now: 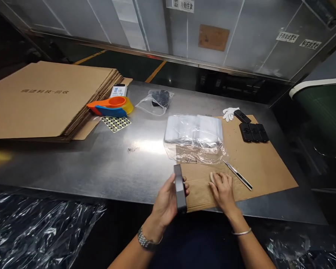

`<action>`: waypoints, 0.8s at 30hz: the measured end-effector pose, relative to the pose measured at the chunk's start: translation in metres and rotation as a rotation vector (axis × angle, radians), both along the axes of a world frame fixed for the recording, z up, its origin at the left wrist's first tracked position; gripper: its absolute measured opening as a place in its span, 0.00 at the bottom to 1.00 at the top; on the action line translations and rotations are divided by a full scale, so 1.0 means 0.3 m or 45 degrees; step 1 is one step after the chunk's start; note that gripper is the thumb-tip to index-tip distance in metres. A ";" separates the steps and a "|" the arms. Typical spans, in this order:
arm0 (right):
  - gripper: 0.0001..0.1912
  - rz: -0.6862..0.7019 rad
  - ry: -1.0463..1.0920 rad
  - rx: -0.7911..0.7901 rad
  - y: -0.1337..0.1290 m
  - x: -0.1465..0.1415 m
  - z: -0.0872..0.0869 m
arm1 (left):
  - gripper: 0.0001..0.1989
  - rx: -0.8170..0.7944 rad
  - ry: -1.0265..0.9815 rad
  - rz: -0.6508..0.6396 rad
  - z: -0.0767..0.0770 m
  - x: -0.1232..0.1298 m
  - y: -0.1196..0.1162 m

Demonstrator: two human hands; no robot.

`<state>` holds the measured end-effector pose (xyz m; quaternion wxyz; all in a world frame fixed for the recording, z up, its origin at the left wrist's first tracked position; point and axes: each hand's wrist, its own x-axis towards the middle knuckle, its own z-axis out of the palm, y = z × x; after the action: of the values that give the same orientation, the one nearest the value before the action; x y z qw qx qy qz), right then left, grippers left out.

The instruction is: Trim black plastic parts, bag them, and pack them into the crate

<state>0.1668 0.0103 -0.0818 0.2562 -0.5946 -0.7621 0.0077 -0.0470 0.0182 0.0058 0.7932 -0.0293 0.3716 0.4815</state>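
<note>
My left hand is wrapped round a dark grey oblong case, held on edge at the near side of the table. Under the closed fingers of my right hand a small pale piece shows, mostly covered; its kind I cannot make out. That hand rests on a brown cardboard sheet. Just to its right lies a slim silver-and-black utility knife. Beyond both hands is a clear plastic bag with a stack of whitish sleeves in it.
Several black cases and a white glove lie at the back right. An orange-and-blue tape dispenser, a sticker sheet and stacked flat cartons occupy the left. A bag with black parts sits at the back of the metal table.
</note>
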 end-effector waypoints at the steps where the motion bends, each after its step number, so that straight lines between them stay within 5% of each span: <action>1: 0.16 -0.037 -0.014 -0.019 0.019 0.035 -0.006 | 0.08 0.047 0.070 -0.030 -0.002 0.008 -0.011; 9: 0.12 -0.437 -0.064 -0.186 0.088 0.248 0.017 | 0.19 0.342 0.171 -0.244 -0.019 0.064 -0.089; 15: 0.08 -0.492 0.054 -0.373 0.053 0.239 0.080 | 0.07 -0.076 -0.110 -0.121 -0.044 0.045 -0.066; 19: 0.12 -0.176 0.489 -0.652 -0.071 0.109 0.210 | 0.07 -0.049 -0.303 0.065 -0.028 0.024 -0.030; 21: 0.14 0.048 0.756 -0.886 -0.136 0.023 0.283 | 0.14 0.079 -0.227 0.119 -0.010 0.019 -0.016; 24: 0.12 0.309 0.784 -1.159 -0.196 -0.085 0.360 | 0.24 0.247 -0.049 0.221 0.015 0.018 -0.003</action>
<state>0.1412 -0.0486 0.0263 0.1817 -0.5235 -0.6349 0.5383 -0.0415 0.0173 0.0104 0.7548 0.0062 0.3041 0.5812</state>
